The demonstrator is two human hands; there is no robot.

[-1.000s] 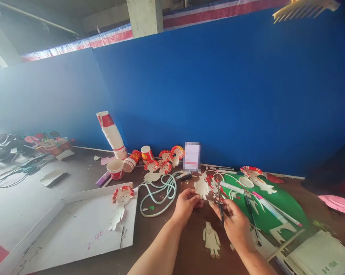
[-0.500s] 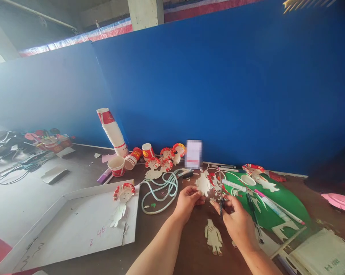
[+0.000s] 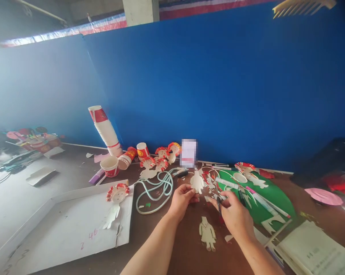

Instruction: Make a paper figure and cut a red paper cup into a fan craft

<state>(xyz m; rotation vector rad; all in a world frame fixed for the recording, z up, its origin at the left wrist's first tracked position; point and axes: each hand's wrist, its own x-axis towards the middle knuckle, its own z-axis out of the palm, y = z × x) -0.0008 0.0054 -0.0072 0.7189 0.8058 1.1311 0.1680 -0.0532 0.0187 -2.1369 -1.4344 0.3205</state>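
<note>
My left hand point(image 3: 184, 200) is closed on the lower edge of a white paper figure cutout point(image 3: 197, 182), pinching it above the table. To its right, my right hand point(image 3: 234, 214) grips scissors point(image 3: 218, 200) with dark handles. Their blades point away from me and are partly lost against scraps behind, so how far they are apart is unclear. A second paper figure cutout point(image 3: 207, 233), with a collar line drawn on it, lies flat on the brown table between my forearms. Red and white paper scraps point(image 3: 209, 179) lie just beyond the hands.
A white box lid point(image 3: 66, 229) at left holds a paper doll point(image 3: 117, 194) with a red fringe. Behind are a coiled pale cable point(image 3: 157, 210), paper cups point(image 3: 109, 166) and a leaning cup stack point(image 3: 105, 131). At right are markers on a green sheet point(image 3: 284, 200) and a notebook point(image 3: 315, 248).
The view has turned a little to the right, so the table things appear further left. The scissors sit slightly lower against the left hand's cutout. Both hands keep their hold.
</note>
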